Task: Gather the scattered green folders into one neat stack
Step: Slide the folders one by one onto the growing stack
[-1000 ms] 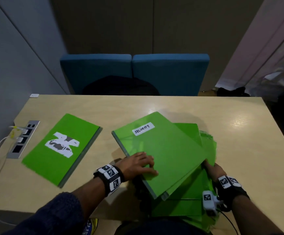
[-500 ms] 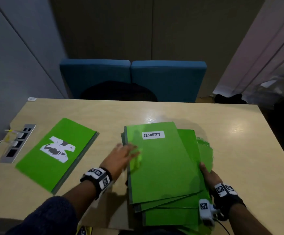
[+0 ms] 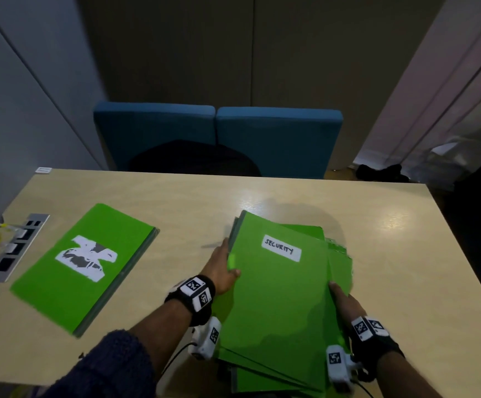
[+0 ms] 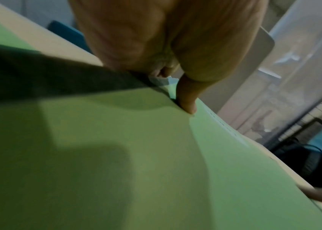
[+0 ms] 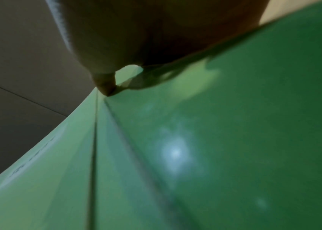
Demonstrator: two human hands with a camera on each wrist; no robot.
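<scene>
A pile of several green folders (image 3: pixel 276 297) lies at the table's near middle-right, fanned a little at the near and right edges. Its top folder bears a white label reading SECURITY (image 3: pixel 281 248). My left hand (image 3: pixel 222 268) grips the pile's left edge, with the thumb (image 4: pixel 185 99) on the top cover and the fingers behind the edge. On the right edge, my right hand (image 3: pixel 342 300) holds the pile with its thumb (image 5: pixel 105 84) on top. Apart from the pile, one more green folder (image 3: pixel 84 265) with a torn white label lies on the left.
The beige table (image 3: pixel 391 254) has a grey socket panel (image 3: pixel 15 248) with cables at its left edge. Two blue chairs (image 3: pixel 219 133) and a dark chair back (image 3: pixel 193 159) stand beyond the far edge. The pile overhangs the near edge.
The pile has turned from a slant to nearly square with the table, and its folders have drawn closer together. My left hand has slid from the near corner up along the left edge.
</scene>
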